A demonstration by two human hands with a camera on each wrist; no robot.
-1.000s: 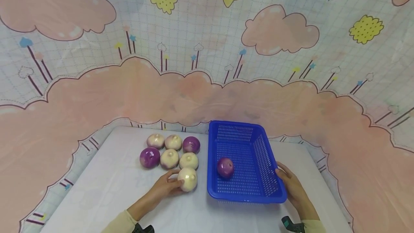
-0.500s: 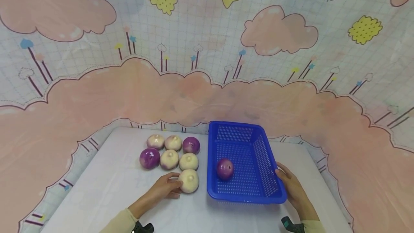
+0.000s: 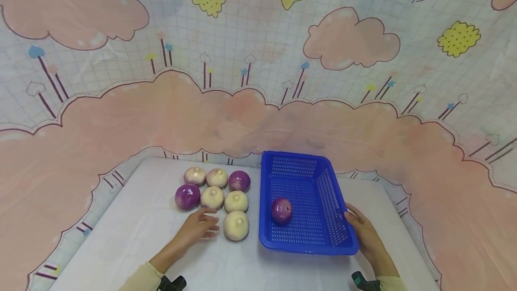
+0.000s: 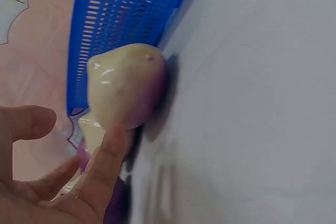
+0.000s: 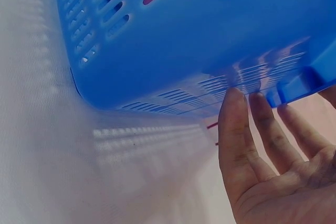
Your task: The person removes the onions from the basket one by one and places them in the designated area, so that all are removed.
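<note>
My left hand [image 3: 196, 227], fingers spread and holding nothing, is left of a round cream turnip [image 3: 236, 226] at the front of the group. In the left wrist view this turnip [image 4: 126, 85] shows purple on one side, and a fingertip overlaps its edge. Behind it sit more turnips, cream ones [image 3: 212, 198] and glossy purple ones [image 3: 187, 196]. A blue perforated basket [image 3: 308, 249] stands to their right with one purple turnip [image 3: 281, 210] inside. My right hand [image 3: 365, 232] rests its fingertips against the basket's right side; in the right wrist view those fingers [image 5: 233, 129] reach up nearly straight below the rim.
A white cloth covers the table [image 3: 133, 219]. Behind it hangs a printed backdrop [image 3: 226, 120] with pink clouds and stars. Dark devices are strapped at both wrists, one on the right wrist [image 3: 365, 281].
My left hand has let go of the front cream turnip and drawn back to the left, fingers opening. The turnip stays by the others. The right hand and basket keep their places.
</note>
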